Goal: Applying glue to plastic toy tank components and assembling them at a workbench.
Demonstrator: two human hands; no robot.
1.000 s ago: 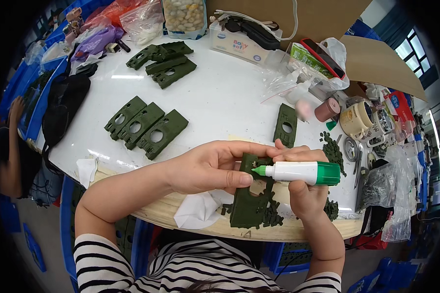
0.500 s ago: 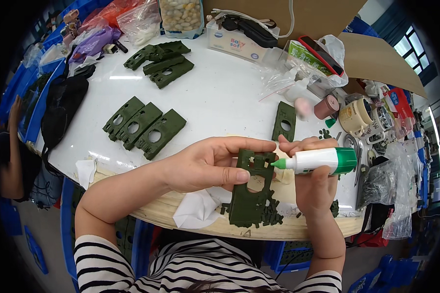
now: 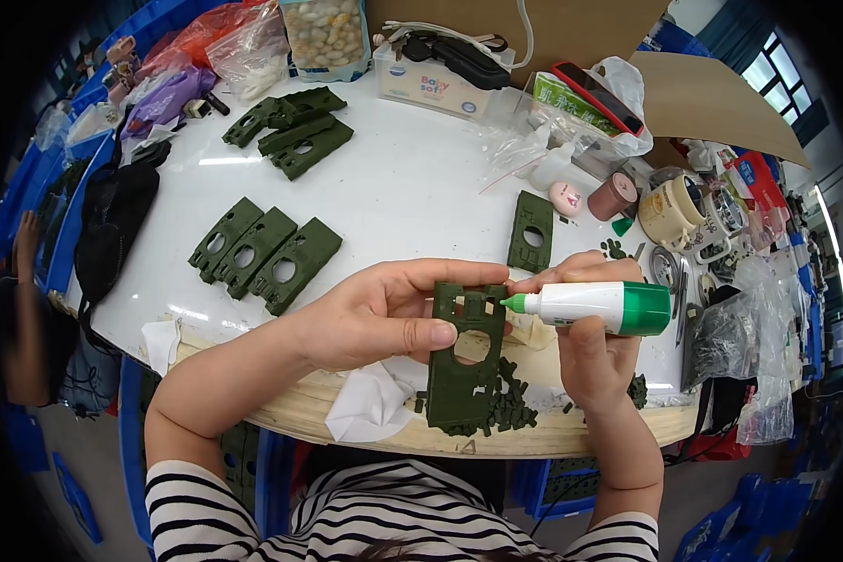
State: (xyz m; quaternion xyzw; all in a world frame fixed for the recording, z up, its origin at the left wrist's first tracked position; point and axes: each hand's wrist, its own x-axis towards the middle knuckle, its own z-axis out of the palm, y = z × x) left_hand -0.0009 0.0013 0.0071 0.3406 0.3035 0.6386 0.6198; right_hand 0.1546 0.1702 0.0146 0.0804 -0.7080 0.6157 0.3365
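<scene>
My left hand (image 3: 398, 323) is closed on a dark green plastic tank hull (image 3: 451, 389), thumb on its face and fingers behind. A large round hole and smaller openings run through the hull. In my right hand (image 3: 595, 361) is a white glue bottle (image 3: 585, 307) with a green base, lying sideways. Its pale green nozzle points left and meets the hull's upper right edge; whether glue is coming out cannot be seen. Small green plastic pieces (image 3: 510, 398) lie heaped by the hull on the table's near edge. Another green hull (image 3: 531, 232) rests beyond my right hand.
Three hulls (image 3: 264, 255) lie at the left, with more stacked hulls (image 3: 295, 131) farther back. White paper (image 3: 370, 403) sits by the near edge. Mugs (image 3: 670, 214), a pink spool (image 3: 613, 197) and plastic bags (image 3: 749, 328) crowd the right. A person's arm (image 3: 28, 309) shows far left.
The whole view has shifted slightly, so the table things appear a little farther left. Both hands keep their holds, and the glue nozzle stays at the hull's upper right edge.
</scene>
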